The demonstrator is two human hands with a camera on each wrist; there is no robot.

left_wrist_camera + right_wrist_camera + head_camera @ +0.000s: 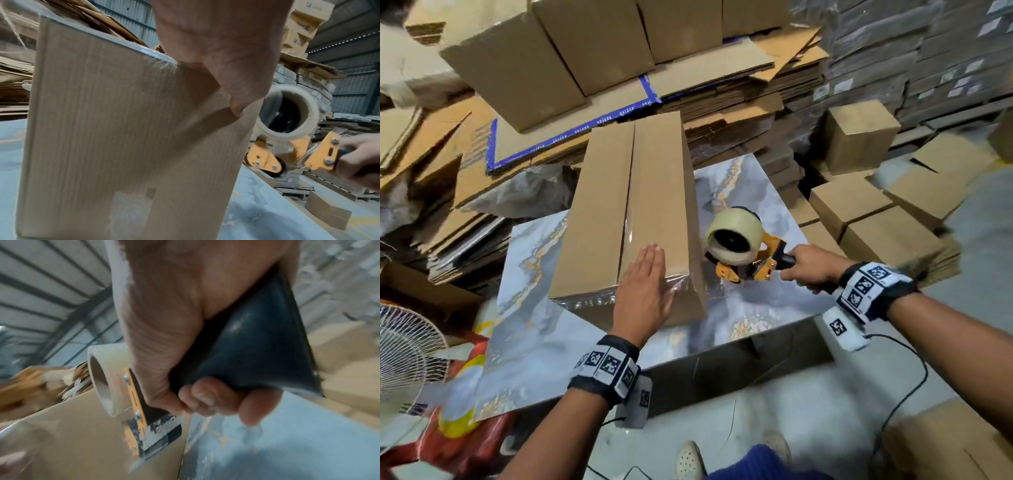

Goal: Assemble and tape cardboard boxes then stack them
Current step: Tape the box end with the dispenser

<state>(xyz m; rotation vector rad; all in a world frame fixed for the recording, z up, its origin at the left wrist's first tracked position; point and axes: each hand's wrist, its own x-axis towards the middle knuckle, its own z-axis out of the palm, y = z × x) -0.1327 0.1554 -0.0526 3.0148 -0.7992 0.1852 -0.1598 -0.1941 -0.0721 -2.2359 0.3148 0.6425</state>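
A long brown cardboard box (599, 212) lies on the marble-patterned table (534, 329), its two top flaps meeting in a centre seam with clear tape along the near part and over the near edge. My left hand (643, 287) lies flat, fingers straight, on the box's near right top corner; the left wrist view shows the box's near face (123, 138) below the palm (222, 48). My right hand (811, 267) grips the black handle (257, 340) of an orange tape dispenser (743, 250) carrying a clear tape roll (287, 113), just right of the box, above the table.
Flattened cardboard sheets and assembled boxes (544, 61) pile up behind the table. More closed boxes (859, 144) stand on the floor at the right. A white fan (407, 353) and a red item sit at the left. A black cable (893, 394) trails under my right arm.
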